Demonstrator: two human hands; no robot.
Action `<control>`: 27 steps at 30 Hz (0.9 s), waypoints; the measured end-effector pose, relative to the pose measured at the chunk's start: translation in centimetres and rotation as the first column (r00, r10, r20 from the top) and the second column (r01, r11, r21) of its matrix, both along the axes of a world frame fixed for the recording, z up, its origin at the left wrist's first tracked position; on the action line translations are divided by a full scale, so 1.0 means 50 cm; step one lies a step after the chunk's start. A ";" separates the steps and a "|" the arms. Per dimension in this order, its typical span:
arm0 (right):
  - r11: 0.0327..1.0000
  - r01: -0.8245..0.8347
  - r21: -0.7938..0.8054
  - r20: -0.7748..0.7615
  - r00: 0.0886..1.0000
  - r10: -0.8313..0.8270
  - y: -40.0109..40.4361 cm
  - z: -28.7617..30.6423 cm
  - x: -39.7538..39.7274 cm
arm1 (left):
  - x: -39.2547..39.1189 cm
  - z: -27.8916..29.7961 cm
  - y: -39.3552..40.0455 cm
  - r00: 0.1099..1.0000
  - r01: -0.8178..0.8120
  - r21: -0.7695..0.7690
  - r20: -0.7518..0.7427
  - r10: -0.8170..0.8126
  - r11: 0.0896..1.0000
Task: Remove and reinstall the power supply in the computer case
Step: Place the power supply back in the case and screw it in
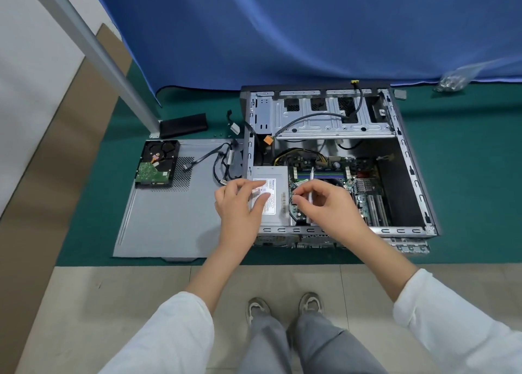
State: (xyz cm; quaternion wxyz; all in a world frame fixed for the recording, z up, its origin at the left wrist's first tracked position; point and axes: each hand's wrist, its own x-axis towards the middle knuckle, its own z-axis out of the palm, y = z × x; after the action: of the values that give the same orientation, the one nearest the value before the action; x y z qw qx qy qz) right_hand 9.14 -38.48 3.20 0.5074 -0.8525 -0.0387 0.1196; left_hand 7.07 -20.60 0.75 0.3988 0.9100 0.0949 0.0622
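workshop | open computer case (pixel 333 159) on green mat (pixel 84 232) | blue curtain (pixel 282 29)

There is a single view, from a wide-angle camera worn on the person's head. It looks forward and steeply down from standing height, so the shoes (pixel 285 307) sit at the bottom centre. The open computer case (pixel 333 164) fills the middle at arm's reach, and a blue curtain (pixel 310 29) spans the top, its lines bowed by the lens.
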 end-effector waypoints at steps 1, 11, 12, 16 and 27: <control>1.000 0.007 0.018 0.012 1.000 -0.008 0.002 0.006 -0.003 | -0.002 0.017 -0.004 1.000 0.008 -0.096 -0.002 -0.008 0.995; 0.999 -0.032 -0.011 0.114 0.993 0.033 0.003 0.052 -0.048 | -0.037 0.101 -0.033 0.942 -0.089 -0.829 -0.249 -0.223 0.552; 0.998 -0.053 -0.033 0.118 0.991 0.057 0.003 0.054 -0.054 | -0.040 0.101 -0.032 0.937 -0.113 -0.837 -0.269 -0.222 0.536; 0.990 -0.112 -0.083 0.112 0.986 0.121 0.006 0.061 -0.073 | -0.054 0.096 -0.030 0.926 -0.159 -0.842 -0.308 -0.218 0.516; 0.981 -0.187 -0.044 -0.062 0.981 0.184 0.006 0.042 -0.118 | -0.090 0.083 -0.036 0.889 -0.404 -0.881 -0.441 -0.121 0.247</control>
State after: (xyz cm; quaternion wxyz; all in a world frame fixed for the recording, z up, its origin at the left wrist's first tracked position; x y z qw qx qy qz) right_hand 3.24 -38.18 5.31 0.4737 -0.8537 -0.1005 0.1918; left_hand 2.55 -22.38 4.89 0.8285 0.4537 0.2807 -0.1701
